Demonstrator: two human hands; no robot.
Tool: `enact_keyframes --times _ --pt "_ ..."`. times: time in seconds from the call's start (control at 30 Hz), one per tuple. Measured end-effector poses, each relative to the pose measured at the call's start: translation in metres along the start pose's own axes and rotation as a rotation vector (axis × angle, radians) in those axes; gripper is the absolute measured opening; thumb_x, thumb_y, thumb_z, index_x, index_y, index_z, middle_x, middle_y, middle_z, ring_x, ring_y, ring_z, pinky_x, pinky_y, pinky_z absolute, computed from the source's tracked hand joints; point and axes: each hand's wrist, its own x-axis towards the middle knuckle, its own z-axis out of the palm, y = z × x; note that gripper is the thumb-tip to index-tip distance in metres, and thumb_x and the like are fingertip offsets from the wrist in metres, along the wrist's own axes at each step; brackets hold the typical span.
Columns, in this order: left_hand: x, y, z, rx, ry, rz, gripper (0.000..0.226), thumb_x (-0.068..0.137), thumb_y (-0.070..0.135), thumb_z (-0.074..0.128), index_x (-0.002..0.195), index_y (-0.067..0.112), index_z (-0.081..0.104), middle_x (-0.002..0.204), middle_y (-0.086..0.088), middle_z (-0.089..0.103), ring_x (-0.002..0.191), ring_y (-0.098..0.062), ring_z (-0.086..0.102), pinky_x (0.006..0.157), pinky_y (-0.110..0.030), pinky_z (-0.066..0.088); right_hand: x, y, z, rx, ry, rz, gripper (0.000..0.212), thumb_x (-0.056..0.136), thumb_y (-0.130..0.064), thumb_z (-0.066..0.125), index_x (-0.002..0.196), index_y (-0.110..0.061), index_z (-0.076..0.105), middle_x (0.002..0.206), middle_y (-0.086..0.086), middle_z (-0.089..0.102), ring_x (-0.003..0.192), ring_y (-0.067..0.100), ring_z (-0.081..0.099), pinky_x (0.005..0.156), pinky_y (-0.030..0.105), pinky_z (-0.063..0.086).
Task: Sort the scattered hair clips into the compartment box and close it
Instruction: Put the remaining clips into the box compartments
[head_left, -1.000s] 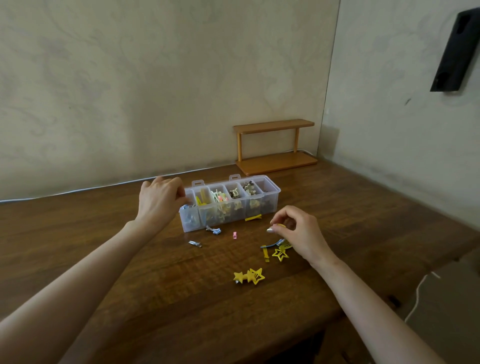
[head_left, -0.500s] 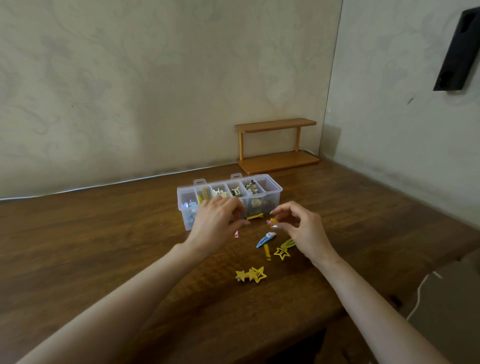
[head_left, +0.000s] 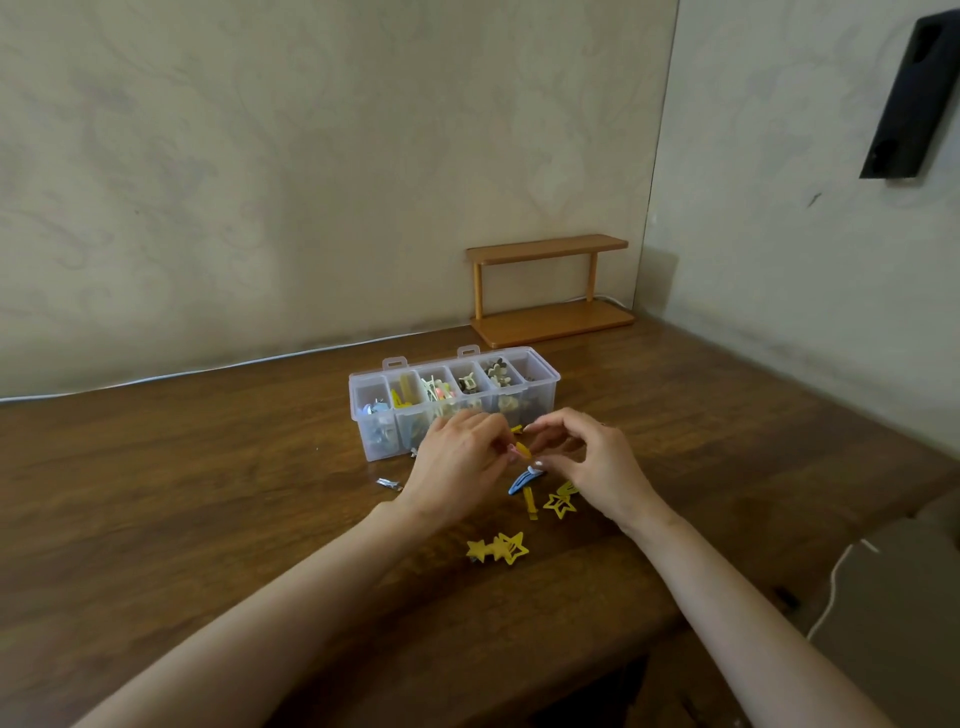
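Pinched between left hand (head_left: 457, 457) and right hand (head_left: 587, 462), a small yellow plastic hair clip (head_left: 522, 451) is held just before the open clear plastic compartment box (head_left: 540, 387). Sorting is in hand; the next move likely calls for a lift over the near wall into the yellow-stocked compartment (head_left: 404, 396). Clip shape and bearing hand are unreadable.
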Motion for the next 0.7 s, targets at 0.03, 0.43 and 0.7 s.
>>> enact_keyframes --times 0.03,0.43,0.7 --pt "-0.001 -0.003 -0.001 0.006 -0.004 -0.004 0.012 0.085 0.03 0.06 0.091 0.019 0.058 0.089 0.006 0.062 0.087 -0.014 0.053 0.075 -0.027 0.036 0.0 0.001 0.0 -0.039 -0.03 0.02 0.034 0.078 -0.01 0.072 0.108 -0.025 0.064 0.098 -0.01 0.065 0.095 0.0 0.058 0.082 0.017 0.048" --pt "-0.01 -0.053 -0.049 0.056 0.15 -0.144 0.008 0.082 0.03 0.065 0.083 0.022 0.062 0.08 0.011 0.061 0.074 -0.01 0.053 0.07 -0.032 0.043 0.003 0.003 0.004 -0.291 -0.172 0.059 0.018 0.085 -0.022 0.066 0.102 -0.024 0.069 0.107 -0.013 0.055 0.106 0.005 0.044 0.091 0.024 0.039" --pt "-0.003 -0.095 -0.076 0.193 0.234 -0.317 0.012 0.078 0.024 0.07 0.075 0.017 0.061 0.069 0.013 0.05 0.077 -0.018 0.051 0.071 -0.034 0.036 0.003 0.003 0.003 -0.265 -0.191 0.068 0.014 0.084 -0.021 0.067 0.097 -0.025 0.067 0.102 -0.015 0.055 0.104 0.004 0.047 0.09 0.024 0.04"
